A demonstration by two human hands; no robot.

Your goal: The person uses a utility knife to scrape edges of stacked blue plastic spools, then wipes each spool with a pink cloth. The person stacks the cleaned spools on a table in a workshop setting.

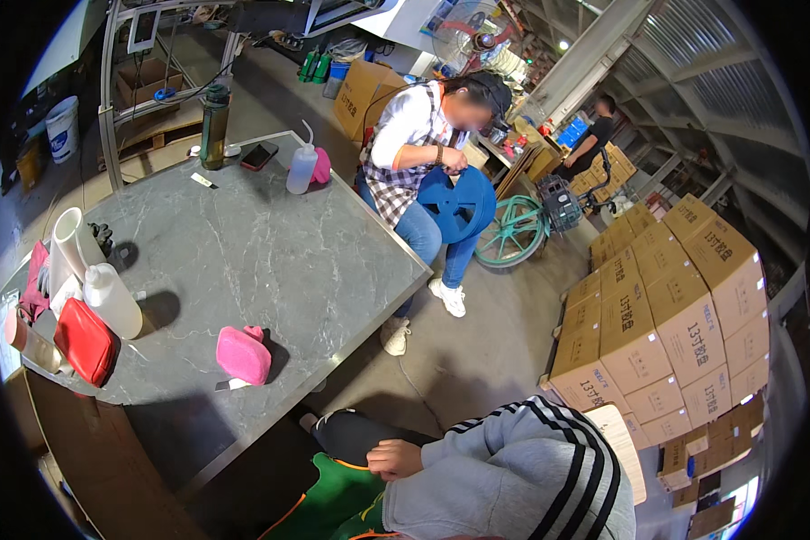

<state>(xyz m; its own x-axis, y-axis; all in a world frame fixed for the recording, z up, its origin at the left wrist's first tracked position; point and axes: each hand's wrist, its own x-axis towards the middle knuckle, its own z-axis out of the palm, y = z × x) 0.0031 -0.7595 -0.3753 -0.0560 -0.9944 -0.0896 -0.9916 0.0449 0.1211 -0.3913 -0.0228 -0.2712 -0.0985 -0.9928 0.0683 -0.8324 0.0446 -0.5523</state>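
My right hand (pixel 394 459) rests in my lap beside a green apron (pixel 342 495) with orange edging. Its fingers are curled in, and whatever they might hold is hidden. A grey sleeve with black stripes (pixel 504 459) covers that arm. My left hand is out of sight. On the dark marbled table (pixel 198 243) in front, a pink fabric pad (pixel 243 355) lies by the near edge with a flat light strip under it. Further left are a red zip pouch (pixel 86 342) and a white squeeze bottle (pixel 113 304).
A smaller squeeze bottle (pixel 302 167), a phone (pixel 259 156) and a green drinking bottle (pixel 214 128) stand or lie at the table's far side. Beyond it a seated co-worker (pixel 405 135) handles a blue spoked wheel (pixel 457 207); a green wheel (pixel 513 229) is beside. Stacked cartons (pixel 657 306) fill the right.
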